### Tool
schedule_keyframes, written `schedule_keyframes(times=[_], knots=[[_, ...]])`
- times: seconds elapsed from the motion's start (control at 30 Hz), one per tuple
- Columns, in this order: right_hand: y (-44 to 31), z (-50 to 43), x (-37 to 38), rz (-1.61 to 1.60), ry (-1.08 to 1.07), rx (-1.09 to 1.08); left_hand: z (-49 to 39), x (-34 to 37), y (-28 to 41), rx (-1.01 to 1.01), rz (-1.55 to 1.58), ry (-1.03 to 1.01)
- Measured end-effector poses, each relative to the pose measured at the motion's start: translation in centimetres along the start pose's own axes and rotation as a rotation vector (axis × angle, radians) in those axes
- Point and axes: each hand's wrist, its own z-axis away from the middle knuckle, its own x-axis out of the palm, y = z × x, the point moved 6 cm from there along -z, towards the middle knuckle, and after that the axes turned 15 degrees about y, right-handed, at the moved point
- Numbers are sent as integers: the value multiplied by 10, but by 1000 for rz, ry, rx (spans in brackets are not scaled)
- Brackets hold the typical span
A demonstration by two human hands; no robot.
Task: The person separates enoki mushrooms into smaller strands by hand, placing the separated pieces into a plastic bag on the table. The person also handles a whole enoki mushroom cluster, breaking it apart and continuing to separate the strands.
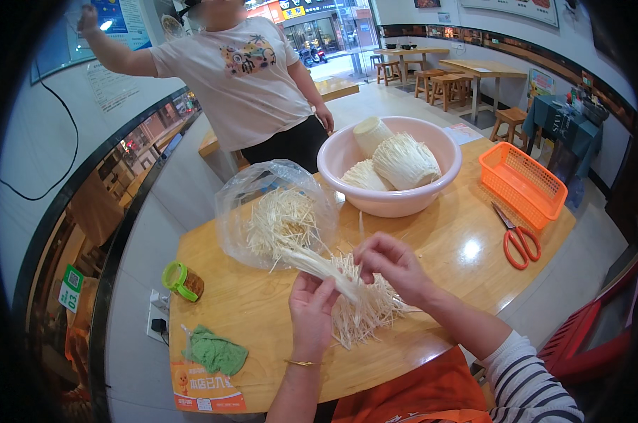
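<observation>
A bundle of enoki mushrooms (pixel 319 267) lies in my left hand (pixel 313 306), its thumb pressed over the stems. My right hand (pixel 390 264) is bent just right of the bundle; whether its fingertips pinch a strand I cannot tell. Beneath both hands, loose enoki strands (pixel 369 317) are heaped on the wooden table (pixel 430 338). To the left of the heap, a clear plastic bag (pixel 229 222) stands open around more separated enoki (pixel 282 217). Behind the hands, a pink plastic basin (pixel 398 203) contains several thick enoki clusters (pixel 406 161).
Red-handled scissors (pixel 519 246) lie at right beside an orange basket (pixel 551 203). At left are a green-lidded jar (pixel 184 282) and a green cloth (pixel 216 351). A person in a white T-shirt (pixel 239 79) stands across the table, near the wall.
</observation>
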Motion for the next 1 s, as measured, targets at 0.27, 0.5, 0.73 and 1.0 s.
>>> schedule_keyframes(times=[0.27, 0.5, 0.73, 1.0], knots=[[13, 1, -2, 201, -71, 172, 3, 5, -6, -6, -133, -115], [19, 0, -2, 217, -66, 82, 2, 2, -9, 1, -141, -151], [20, 0, -1, 112, -28, 50, -1, 0, -8, 3, -110, -99], [4, -2, -7, -7, -134, 197, -12, -23, 34, 254, 65, 206]])
